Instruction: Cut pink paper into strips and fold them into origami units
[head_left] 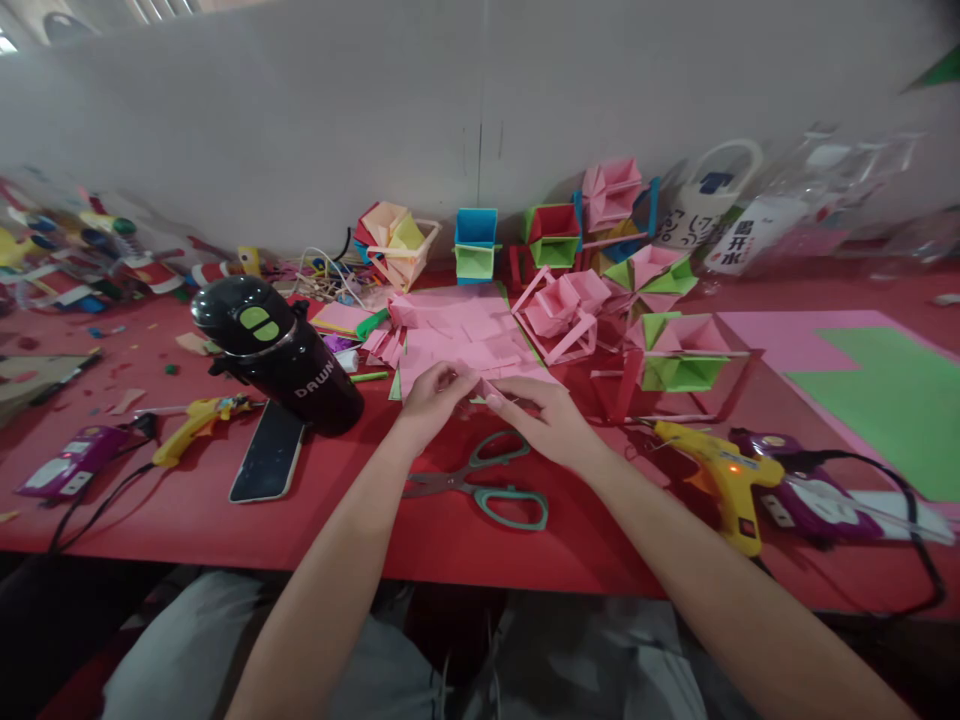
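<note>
My left hand [436, 400] and my right hand [546, 415] meet over the middle of the table, fingertips pinched together on a small piece of pink paper [486, 388]. Most of that piece is hidden by my fingers. Just beyond my hands, pink paper sheets [457, 325] lie in a loose stack with strips on top. Under my wrists rest green-handled scissors [480, 485], their blades pointing left and partly covered by my left forearm.
A black bottle [281, 355] and a phone [268, 455] are on the left. Yellow glue guns lie at left [196, 425] and right [720, 475], with cords. Folded paper baskets [559, 305] stand behind. Green paper [892, 400] and a plastic bottle [772, 225] are at right.
</note>
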